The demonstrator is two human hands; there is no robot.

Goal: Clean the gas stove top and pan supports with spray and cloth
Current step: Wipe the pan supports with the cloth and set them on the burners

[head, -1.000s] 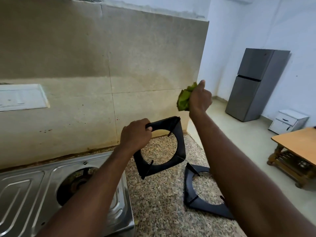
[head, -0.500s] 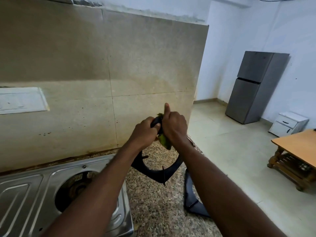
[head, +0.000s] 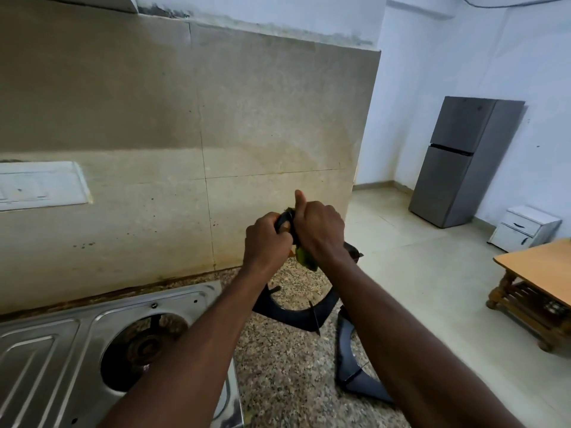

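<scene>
Grey fridge [head: 460,162], white drawer unit [head: 525,228] and wooden table [head: 537,264] at right

I hold one black pan support [head: 293,316] upright, right of the steel stove [head: 61,350], a green cloth [head: 304,258] pressed on its top edge. The second support [head: 361,389] lies flat, further right.

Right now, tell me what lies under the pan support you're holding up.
Speckled granite counter shows beneath the lifted pan support and through its ring. A second support lies to its right, partly covered by the right forearm.
</scene>
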